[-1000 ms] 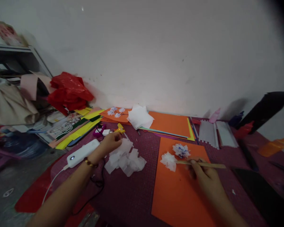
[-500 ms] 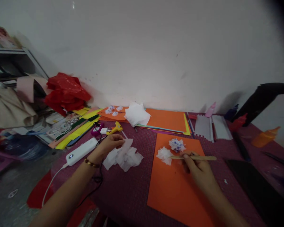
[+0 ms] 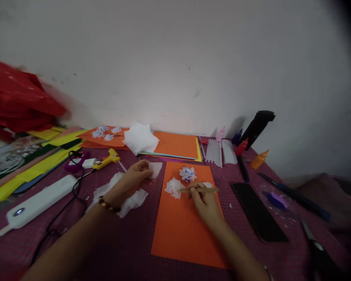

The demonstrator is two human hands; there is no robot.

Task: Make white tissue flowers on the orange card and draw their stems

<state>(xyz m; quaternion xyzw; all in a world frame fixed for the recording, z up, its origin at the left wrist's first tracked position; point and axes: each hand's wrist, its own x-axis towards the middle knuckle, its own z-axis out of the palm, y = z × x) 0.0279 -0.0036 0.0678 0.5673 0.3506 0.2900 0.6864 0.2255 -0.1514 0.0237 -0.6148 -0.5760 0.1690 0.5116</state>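
Note:
A small square of white tissue paper is pinched in the fingertips of my left hand, just left of the orange sheet. Under that wrist lies a loose pile of white tissue paper, partly covered by my forearm. My right hand grips a flat wooden stick over the sheet. The stick's left end meets a fluffy white paper flower. Behind it sits a white flower with blue marks. A further white piece shows partly behind my right hand.
A yellow glue gun and white power bank with cables lie left. At the back are stacked coloured sheets with white paper. On the right are a black phone, scissors and an orange bottle.
My left hand has lifted the tissue square off the pile and brought it right, close to the orange sheet. The view has turned right. My right hand still holds the stick at the white flower.

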